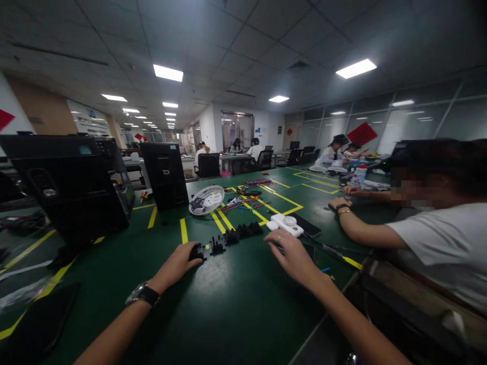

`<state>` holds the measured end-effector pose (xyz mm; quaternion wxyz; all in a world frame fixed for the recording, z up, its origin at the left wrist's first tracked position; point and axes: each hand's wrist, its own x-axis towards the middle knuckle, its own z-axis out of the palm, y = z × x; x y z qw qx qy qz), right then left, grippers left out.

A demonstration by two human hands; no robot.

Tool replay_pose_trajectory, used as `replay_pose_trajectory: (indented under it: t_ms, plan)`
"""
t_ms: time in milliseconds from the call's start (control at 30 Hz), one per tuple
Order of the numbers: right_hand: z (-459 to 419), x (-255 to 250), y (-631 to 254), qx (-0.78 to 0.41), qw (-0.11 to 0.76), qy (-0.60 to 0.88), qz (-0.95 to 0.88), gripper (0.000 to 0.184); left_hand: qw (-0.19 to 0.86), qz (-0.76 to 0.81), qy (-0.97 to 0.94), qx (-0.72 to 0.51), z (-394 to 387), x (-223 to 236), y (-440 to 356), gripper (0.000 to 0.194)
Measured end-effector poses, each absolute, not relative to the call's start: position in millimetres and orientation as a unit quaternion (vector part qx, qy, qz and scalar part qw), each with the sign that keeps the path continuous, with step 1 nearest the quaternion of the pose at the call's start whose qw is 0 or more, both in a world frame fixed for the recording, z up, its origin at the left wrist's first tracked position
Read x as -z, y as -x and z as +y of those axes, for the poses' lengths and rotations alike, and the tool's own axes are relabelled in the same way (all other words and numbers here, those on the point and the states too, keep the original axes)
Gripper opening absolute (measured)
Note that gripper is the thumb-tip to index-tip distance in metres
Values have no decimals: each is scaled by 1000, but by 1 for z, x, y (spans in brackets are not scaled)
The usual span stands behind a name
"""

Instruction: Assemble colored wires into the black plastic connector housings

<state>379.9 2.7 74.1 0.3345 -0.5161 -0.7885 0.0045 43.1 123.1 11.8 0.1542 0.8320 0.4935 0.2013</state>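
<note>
My left hand (175, 264), with a watch on its wrist, rests on the green table (228, 299) and its fingertips touch the near end of a row of small black parts (228, 237); I cannot tell whether it grips one. My right hand (292, 256) hovers low with fingers spread, holding nothing, just in front of a white device (286, 224) and a dark phone (306, 226). A ring shows on one finger.
A white fan guard (207, 199) and coloured wires (243, 204) lie farther back. Black machines (68, 187) stand at the left. A person in a white shirt (437, 243) sits close on the right, forearm on the table. More people sit in the background.
</note>
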Motion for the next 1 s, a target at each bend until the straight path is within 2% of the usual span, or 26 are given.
replay_pose_trajectory:
  t_ms: [100, 233, 333, 500, 600, 700, 767, 900, 1000]
  plan:
    - [-48, -56, -438, -27, 278, 574, -770, 24, 196, 501, -809, -238, 109, -13, -25, 56]
    - [-90, -34, -474, -45, 235, 601, -763, 31, 246, 499, -776, -296, 76, -14, -17, 58]
    - [-94, -28, -469, -45, 212, 584, -782, 35, 314, 514, -719, -347, 46, -10, -14, 59]
    - [-68, -22, -451, -14, 176, 582, -794, 24, 513, 538, -524, -416, 7, -11, -17, 64]
    - [-58, -23, -445, -10, 155, 578, -801, 20, 602, 489, -407, -482, 0, -16, -21, 71]
    - [-61, -33, -434, 13, 141, 567, -812, 20, 646, 442, -347, -517, 1, -17, -22, 69]
    - [-68, -43, -420, 27, 161, 549, -820, 22, 668, 416, -316, -530, 2, -16, -20, 62]
    - [-77, -61, -374, -17, 262, 481, -837, 21, 696, 360, -272, -559, 2, -15, -17, 33]
    - [-66, -68, -327, -79, 303, 402, -860, 20, 706, 340, -253, -567, 3, -14, -16, 28]
